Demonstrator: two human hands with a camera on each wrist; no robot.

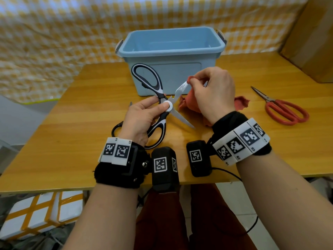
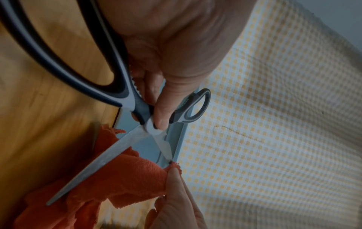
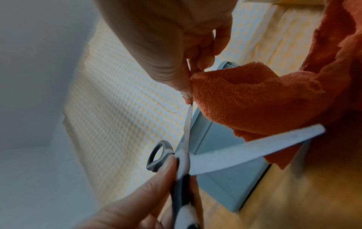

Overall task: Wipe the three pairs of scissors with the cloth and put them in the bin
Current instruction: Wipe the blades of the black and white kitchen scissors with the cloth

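Black-and-white kitchen scissors (image 1: 169,107) (image 2: 121,142) (image 3: 245,153) are held above the table with the blades spread wide. My left hand (image 1: 159,102) (image 2: 160,117) pinches them at the white pivot. My right hand (image 1: 191,82) (image 3: 188,93) pinches the orange-red cloth (image 1: 191,105) (image 2: 133,175) (image 3: 254,96) around the tip of the upper blade; the rest of the cloth hangs below that hand. Behind the hands stands the light blue bin (image 1: 173,51) (image 3: 225,186), with nothing visible inside. Red-handled scissors (image 1: 284,110) lie shut at the table's right. Black-handled scissors (image 1: 117,128) lie partly hidden under my left hand.
The wooden table (image 1: 72,141) ends close to my wrists in front. A yellow checked cloth (image 1: 54,42) hangs behind it. A cardboard box (image 1: 313,42) stands at the far right. White boxes with yellow tape (image 1: 39,213) sit on the floor at the left.
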